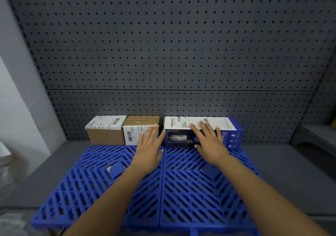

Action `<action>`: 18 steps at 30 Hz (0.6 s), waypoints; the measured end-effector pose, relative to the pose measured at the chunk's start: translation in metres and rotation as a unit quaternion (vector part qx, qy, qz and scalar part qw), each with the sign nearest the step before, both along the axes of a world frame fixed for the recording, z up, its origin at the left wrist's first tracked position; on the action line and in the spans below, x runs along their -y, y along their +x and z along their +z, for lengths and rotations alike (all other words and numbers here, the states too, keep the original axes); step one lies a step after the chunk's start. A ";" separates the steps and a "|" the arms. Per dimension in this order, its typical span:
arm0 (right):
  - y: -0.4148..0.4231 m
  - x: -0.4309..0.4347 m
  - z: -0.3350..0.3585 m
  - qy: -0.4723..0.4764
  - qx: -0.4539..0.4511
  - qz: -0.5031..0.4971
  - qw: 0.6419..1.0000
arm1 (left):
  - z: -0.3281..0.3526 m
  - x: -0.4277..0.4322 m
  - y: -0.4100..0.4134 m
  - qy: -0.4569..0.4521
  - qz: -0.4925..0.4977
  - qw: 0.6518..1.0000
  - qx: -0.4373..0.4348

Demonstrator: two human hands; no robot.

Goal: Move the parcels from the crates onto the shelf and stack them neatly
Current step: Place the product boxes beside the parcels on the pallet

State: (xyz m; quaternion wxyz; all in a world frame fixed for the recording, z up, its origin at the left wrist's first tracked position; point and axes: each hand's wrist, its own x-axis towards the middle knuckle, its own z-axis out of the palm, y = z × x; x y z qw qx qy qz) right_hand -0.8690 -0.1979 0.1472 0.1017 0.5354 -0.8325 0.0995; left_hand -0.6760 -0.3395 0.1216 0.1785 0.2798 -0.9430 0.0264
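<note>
The blue lamp box (203, 132) reads "AMBIANCE MOSQUITO LAMP".

a dark grey pegboard (172, 45) fills the upper and middle of the frame, its small holes in even rows, with a thin horizontal seam across it just below the centre. two blue lattice panels lie flat side by side in the lower middle, the left panel (94, 190) touching the right panel (200, 195) along a straight joint. each has a solid blue square near its middle. a pale wall (16, 90) runs down the left edge, with a blurred white shape (4, 154) at its foot. a grey ledge (316, 132) sits at the far right.
</note>
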 end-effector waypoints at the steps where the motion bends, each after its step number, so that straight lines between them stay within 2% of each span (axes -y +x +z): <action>1: -0.001 -0.001 0.000 -0.002 -0.001 0.000 1.000 | 0.002 -0.001 -0.002 0.000 -0.007 1.000 -0.011; 18: 0.006 -0.034 0.000 -0.023 -0.042 0.033 0.998 | 0.016 -0.017 -0.029 0.011 -0.058 0.998 -0.024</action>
